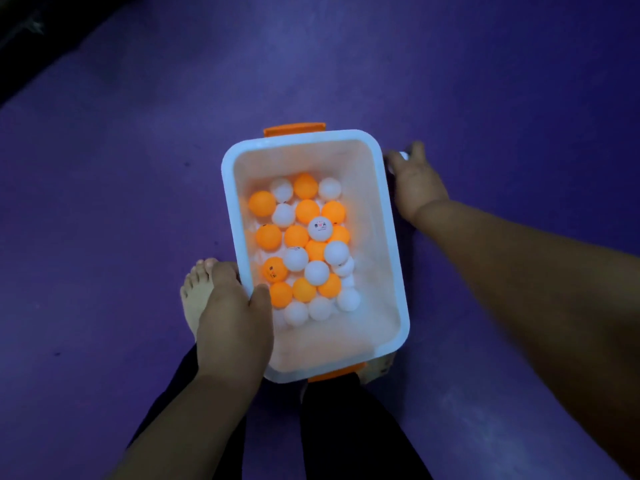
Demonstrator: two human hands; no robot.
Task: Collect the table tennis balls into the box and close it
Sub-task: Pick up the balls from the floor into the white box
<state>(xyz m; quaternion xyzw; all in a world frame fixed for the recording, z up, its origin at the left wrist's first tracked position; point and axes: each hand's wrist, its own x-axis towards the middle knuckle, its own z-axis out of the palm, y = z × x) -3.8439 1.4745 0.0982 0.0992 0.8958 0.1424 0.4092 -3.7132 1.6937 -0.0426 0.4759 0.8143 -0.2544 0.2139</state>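
A white plastic box (391, 237) with orange latches (294, 129) stands open on the purple floor. Inside lie several orange and white table tennis balls (304, 247). My left hand (232, 327) grips the box's near-left rim, thumb over the edge. My right hand (415, 183) is down on the floor just right of the box's far corner, fingers curled around a white ball (403, 156) that is mostly hidden. No lid is in view.
My bare left foot (197, 292) rests on the floor by the box's left side, partly under my left hand. My legs in dark trousers (346, 427) are below the box. A dark strip (41, 39) runs along the far left.
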